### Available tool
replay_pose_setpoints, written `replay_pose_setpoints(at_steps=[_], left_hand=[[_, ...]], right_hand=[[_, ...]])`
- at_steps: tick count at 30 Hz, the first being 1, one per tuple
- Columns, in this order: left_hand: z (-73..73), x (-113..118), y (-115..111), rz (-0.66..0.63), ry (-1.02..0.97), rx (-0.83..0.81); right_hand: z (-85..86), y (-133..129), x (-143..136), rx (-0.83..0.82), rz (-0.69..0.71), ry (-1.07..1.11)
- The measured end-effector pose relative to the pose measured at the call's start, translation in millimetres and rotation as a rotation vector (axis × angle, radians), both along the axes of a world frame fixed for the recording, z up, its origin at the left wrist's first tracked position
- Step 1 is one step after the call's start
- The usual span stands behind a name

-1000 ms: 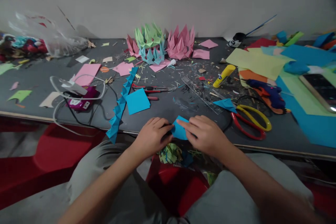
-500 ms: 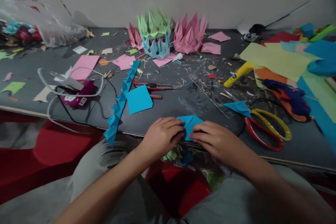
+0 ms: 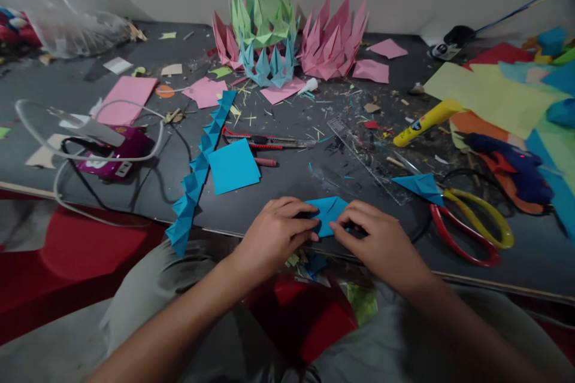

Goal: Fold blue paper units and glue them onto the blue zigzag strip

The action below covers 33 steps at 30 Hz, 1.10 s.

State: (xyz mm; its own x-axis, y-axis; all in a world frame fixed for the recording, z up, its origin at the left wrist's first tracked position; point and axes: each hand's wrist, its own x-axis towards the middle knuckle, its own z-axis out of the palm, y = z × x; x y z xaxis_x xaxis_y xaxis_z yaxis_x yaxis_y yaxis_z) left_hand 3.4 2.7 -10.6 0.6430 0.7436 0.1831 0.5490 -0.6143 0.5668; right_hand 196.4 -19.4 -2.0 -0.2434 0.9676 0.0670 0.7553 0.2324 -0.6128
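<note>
A partly folded blue paper (image 3: pixel 329 213) lies at the table's front edge between my hands. My left hand (image 3: pixel 281 228) presses its left side with the fingers together. My right hand (image 3: pixel 375 233) pinches the paper's right side between thumb and fingers. Left of them is a stack of blue square sheets (image 3: pixel 234 166), beside a strip of folded blue triangles (image 3: pixel 195 176) that hangs a little over the edge. A folded blue piece (image 3: pixel 420 187) rests on the scissors (image 3: pixel 478 224) at the right.
Green, pink and light blue spiky paper pieces (image 3: pixel 265 30) stand at the back. A red cutter (image 3: pixel 274 141), a clear ruler (image 3: pixel 363 158), a yellow glue tube (image 3: pixel 426 122) and a blue glue gun (image 3: pixel 507 167) lie around. A purple box (image 3: pixel 114 152) with cables sits left.
The view has moved closer to the table. My right hand's fingers have curled more tightly at the paper's right side, while my left hand stays on the left side.
</note>
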Motion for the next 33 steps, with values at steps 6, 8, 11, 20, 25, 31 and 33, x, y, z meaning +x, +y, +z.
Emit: replay_pose_setpoints(at_steps=[6,8,11,20,25,31,33], left_hand=[[1.3,1.1,-1.2,-0.004,-0.028,0.013],[1.3,0.8,-2.0,-0.006,-0.035,0.011],[0.7,-0.5,-3.3,-0.012,-0.031,0.028],[3.9,1.0,-18.1,-0.105,0.098,0.314],[6.0,5.3,-33.9,-0.024,0.174,0.345],[7.5,11.9,-45.8,0.054,0.286,0.340],[8.5,13.3,-47.0,0.071,0.301,0.335]], right_hand=[[-0.3,2.1,-3.4,0.004,-0.035,-0.064],[-0.4,2.8,-4.2,0.008,-0.043,-0.077],[-1.0,3.7,-5.2,0.007,-0.052,-0.093],[-1.8,3.0,-6.3,-0.031,-0.048,-0.133],[-1.0,1.5,-8.4,-0.070,-0.070,-0.146],[0.2,0.1,-8.4,-0.105,-0.058,-0.116],[-1.1,0.3,-5.6,-0.123,-0.052,-0.057]])
